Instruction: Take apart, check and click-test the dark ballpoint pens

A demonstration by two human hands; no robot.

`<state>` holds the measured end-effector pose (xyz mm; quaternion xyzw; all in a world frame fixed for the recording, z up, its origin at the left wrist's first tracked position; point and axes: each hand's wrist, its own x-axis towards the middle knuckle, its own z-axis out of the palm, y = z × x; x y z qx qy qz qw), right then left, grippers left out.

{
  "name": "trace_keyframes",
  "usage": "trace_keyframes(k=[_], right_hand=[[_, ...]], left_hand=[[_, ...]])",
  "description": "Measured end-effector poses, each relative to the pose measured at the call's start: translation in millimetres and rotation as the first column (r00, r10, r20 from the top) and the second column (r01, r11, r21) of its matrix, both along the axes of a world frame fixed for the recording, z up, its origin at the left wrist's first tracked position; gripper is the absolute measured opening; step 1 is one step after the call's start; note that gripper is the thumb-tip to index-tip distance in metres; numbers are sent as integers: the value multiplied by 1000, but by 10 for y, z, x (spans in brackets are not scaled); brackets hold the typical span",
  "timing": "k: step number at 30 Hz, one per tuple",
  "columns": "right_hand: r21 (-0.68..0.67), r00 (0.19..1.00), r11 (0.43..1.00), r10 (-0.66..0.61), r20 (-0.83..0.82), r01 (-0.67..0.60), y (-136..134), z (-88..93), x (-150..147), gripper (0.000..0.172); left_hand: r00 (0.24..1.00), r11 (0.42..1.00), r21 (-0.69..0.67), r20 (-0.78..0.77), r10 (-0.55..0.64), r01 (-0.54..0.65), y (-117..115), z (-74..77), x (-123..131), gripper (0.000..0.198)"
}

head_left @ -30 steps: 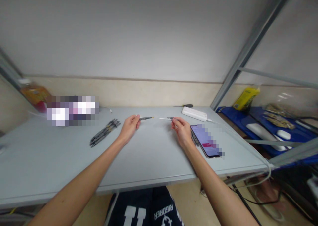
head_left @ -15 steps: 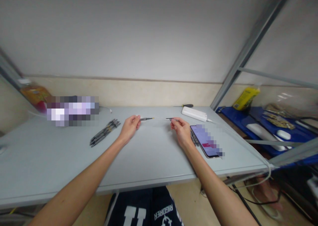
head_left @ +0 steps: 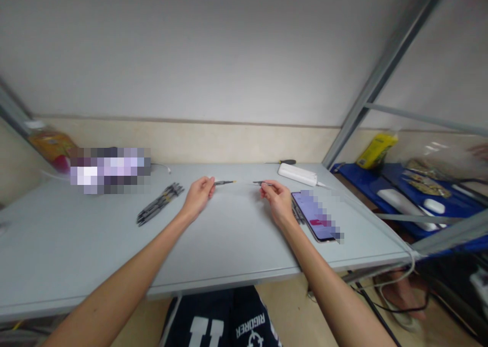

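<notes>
Above the middle of the table [head_left: 224, 245], my left hand [head_left: 199, 197] pinches a slim grey pen part [head_left: 224, 182] with a yellowish end, which points right. Facing it across a small gap, a dark, slim pen part [head_left: 257, 183] is pinched between the thumb and fingers of my right hand [head_left: 278, 197]. Its far end is too small to make out. To the left of my left hand lies a bundle of several grey pens [head_left: 160, 203]. More dark pen-like pieces [head_left: 298, 213] lie beside my right wrist, partly hidden by it.
A phone [head_left: 316, 215] lies right of my right forearm. Behind it are a white power strip [head_left: 297, 174] with a cord and a screwdriver [head_left: 286, 162]. A bottle [head_left: 53, 144] stands at far left. Beyond the metal frame, a person's hand [head_left: 479, 151] shows above a blue surface.
Both hands stay almost still; the right pen part has shifted very slightly left. Another person's hand now shows at the right edge.
</notes>
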<state>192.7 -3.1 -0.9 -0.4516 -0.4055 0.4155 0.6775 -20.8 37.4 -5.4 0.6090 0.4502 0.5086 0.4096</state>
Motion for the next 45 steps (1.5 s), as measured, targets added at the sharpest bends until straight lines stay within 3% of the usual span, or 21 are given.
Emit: trace_keyframes(k=[26,37,45], right_hand=[[5,998,1000,-11,-62,11,-7,8,15,21],[14,991,994,107,75,-108,-34,-4,-24,21],[26,960,989,138,244,-149,-92,47,-39,24]], left_hand=[[1000,1000,-11,-19,-6,6,8,-19,-10,37],[985,984,-61,40,-167,169,-54,10,57,34],[950,950,-191,240,-200,248,-69,-12,77,31]])
